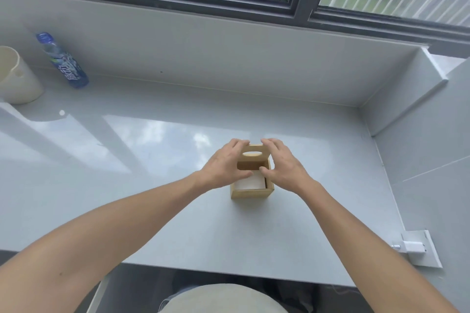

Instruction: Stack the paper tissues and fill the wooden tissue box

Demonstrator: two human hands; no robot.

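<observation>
A small wooden tissue box point(251, 192) stands on the grey counter, a little right of centre. White paper tissues point(250, 183) lie stacked inside it. Its wooden lid point(251, 154), with an oval slot, is tilted up at the far side of the box. My left hand point(226, 166) holds the lid's left edge with its fingertips, thumb near the box opening. My right hand point(282, 162) grips the lid's right edge in the same way, thumb over the tissues.
A blue-labelled plastic bottle point(63, 61) and a cream plastic cup point(17, 79) stand at the far left against the wall. A white wall socket with a plug point(417, 249) sits on the right wall. The counter's front edge point(229, 274) is close to my body.
</observation>
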